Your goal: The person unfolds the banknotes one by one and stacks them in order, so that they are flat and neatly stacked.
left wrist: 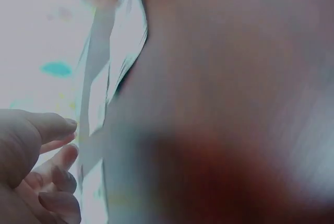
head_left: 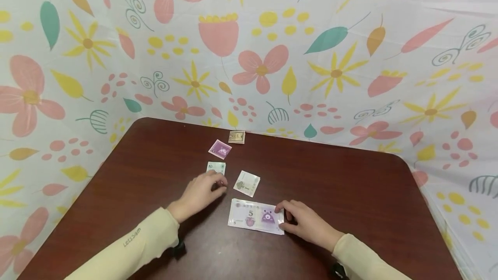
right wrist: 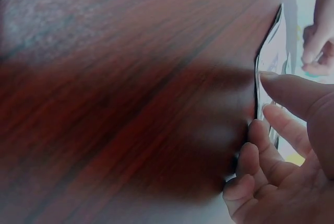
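Observation:
A stack of purple play banknotes (head_left: pixel 254 215) marked 5 lies on the brown table. My right hand (head_left: pixel 305 221) is at its right end, thumb and forefinger spread apart on the end of the notes. In the right wrist view the thumb tip touches the edge of the stack (right wrist: pixel 271 51). My left hand (head_left: pixel 200 193) hovers with loosely bent fingers just in front of a green folded note (head_left: pixel 216 167) marked 2, partly covering it. Nothing shows between its thumb and fingers (left wrist: pixel 57 153). To its right lies a pale folded note (head_left: pixel 247 183) marked 1.
Farther back on the table (head_left: pixel 330 176) lie a purple folded note (head_left: pixel 220 149) and a brown folded note (head_left: pixel 236 137). A flower-printed cloth (head_left: pixel 288 55) hangs behind the table's far edge and along its sides.

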`<state>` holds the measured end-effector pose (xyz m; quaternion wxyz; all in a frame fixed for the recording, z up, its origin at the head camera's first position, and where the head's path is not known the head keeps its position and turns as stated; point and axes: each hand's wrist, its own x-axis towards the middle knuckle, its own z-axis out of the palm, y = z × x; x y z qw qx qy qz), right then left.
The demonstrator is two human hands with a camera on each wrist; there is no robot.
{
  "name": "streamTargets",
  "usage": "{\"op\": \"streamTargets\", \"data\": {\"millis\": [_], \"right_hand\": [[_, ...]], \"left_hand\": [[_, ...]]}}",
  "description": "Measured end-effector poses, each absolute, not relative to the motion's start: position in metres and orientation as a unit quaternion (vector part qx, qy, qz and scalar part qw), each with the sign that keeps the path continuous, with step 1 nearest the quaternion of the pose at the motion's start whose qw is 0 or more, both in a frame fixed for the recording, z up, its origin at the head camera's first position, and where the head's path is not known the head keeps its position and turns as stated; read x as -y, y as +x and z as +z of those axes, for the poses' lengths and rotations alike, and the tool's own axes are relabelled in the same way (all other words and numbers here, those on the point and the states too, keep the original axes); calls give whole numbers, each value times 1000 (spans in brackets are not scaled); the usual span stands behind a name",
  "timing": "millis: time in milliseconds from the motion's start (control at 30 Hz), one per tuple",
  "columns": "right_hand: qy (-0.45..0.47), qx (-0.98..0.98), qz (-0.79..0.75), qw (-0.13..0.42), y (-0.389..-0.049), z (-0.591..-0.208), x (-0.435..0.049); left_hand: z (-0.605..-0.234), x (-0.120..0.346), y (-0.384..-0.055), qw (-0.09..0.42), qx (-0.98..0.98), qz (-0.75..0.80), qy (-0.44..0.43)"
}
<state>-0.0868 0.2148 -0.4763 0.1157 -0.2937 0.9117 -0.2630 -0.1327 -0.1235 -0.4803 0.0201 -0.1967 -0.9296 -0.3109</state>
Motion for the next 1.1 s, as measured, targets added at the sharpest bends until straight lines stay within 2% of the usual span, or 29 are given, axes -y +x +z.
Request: {"op": "streamTargets", "data": {"millis": [200,433,700,1100], "right_hand": [[-297,-909,-267,116,-86,-476,-215],[-310,-906,-269,101,-86,-478,-215],[-314,-904,-273,103,-87,-476,-215],[-300,-906,-271,122,-88,-475,-215]], "left_hand": [[-475,151,-168,17,942,-285,-176],[-471,164,-194,-44,952,-250,-172],[-473,162,-199,-76,957,-224,-167],[-477,160,-196,-71,957,-237,-152]]}}
